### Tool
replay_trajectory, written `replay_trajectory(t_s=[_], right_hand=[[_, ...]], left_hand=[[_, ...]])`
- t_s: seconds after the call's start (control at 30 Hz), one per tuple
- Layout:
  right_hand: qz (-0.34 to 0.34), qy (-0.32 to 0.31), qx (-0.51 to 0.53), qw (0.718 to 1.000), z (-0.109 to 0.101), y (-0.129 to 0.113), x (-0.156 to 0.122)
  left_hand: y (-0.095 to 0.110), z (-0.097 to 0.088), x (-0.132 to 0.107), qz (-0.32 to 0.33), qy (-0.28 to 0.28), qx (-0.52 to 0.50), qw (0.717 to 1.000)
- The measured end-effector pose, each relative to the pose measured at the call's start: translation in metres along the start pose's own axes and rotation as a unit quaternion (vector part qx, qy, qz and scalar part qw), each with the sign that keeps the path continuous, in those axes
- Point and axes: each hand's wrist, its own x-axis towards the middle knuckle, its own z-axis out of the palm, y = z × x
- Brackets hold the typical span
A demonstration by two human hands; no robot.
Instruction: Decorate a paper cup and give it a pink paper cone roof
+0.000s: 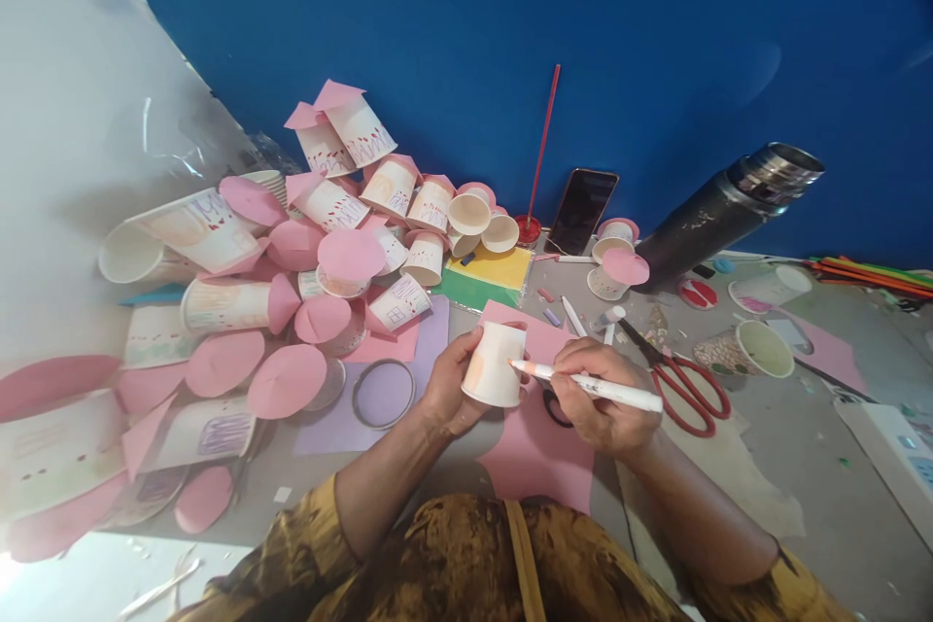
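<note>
My left hand is wrapped round an upturned white paper cup, holding it just above a pink paper sheet. My right hand grips a white marker with an orange tip. The tip touches the cup's side. Faint orange colouring shows on the cup's left side.
A heap of decorated paper cups with pink cone lids fills the left. Red-handled scissors, a dark flask, a phone, a metal ring on lilac paper, loose markers and an open cup lie around. A blue wall stands behind.
</note>
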Motion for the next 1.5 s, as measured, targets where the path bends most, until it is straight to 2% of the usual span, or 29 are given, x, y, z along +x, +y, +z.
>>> replay_trajectory(t_s=[0.2,0.43,0.53,0.63,0.7,0.77,0.93,1.03,1.1,1.17,1.3,1.5], right_hand=[[0.005,0.012,0.002,1.0,-0.001,0.006,-0.007],[0.123,0.089,-0.003,0.988,-0.005,0.021,-0.022],[0.11,0.066,-0.047,0.991,-0.005,0.021,-0.015],[0.053,-0.004,-0.063,0.997,-0.005,0.017,-0.007],[0.02,-0.043,-0.054,0.997,-0.004,0.017,-0.005],[0.005,-0.055,-0.054,0.997,-0.002,0.019,-0.006],[0.045,-0.051,-0.068,0.995,0.004,0.032,-0.017],[0.113,0.013,-0.059,0.992,0.004,0.037,-0.021],[0.154,0.07,-0.037,0.985,0.0,0.039,-0.02],[0.183,0.1,-0.008,0.978,-0.007,0.041,-0.015],[0.23,0.069,0.071,0.968,-0.028,0.047,-0.004],[0.249,-0.017,0.11,0.962,-0.047,0.053,0.0]], left_hand=[[0.002,0.001,0.001,-0.01,0.014,-0.016,1.0],[0.006,0.004,0.0,-0.006,0.032,-0.049,0.998],[0.006,0.004,0.0,0.004,0.051,-0.047,0.998],[0.006,0.004,0.002,0.018,0.072,-0.049,0.996],[0.007,0.006,0.002,0.034,0.072,-0.06,0.995],[0.009,0.008,0.001,0.053,0.066,-0.084,0.993],[0.008,0.013,-0.002,0.047,0.042,-0.13,0.99],[0.004,0.013,-0.002,0.064,0.024,-0.086,0.994],[0.001,0.011,-0.002,0.089,0.015,-0.023,0.996],[0.001,0.01,-0.002,0.107,-0.004,0.047,0.993],[0.005,0.007,-0.002,0.095,-0.056,0.13,0.985],[0.005,0.006,-0.005,-0.003,-0.105,0.219,0.97]])
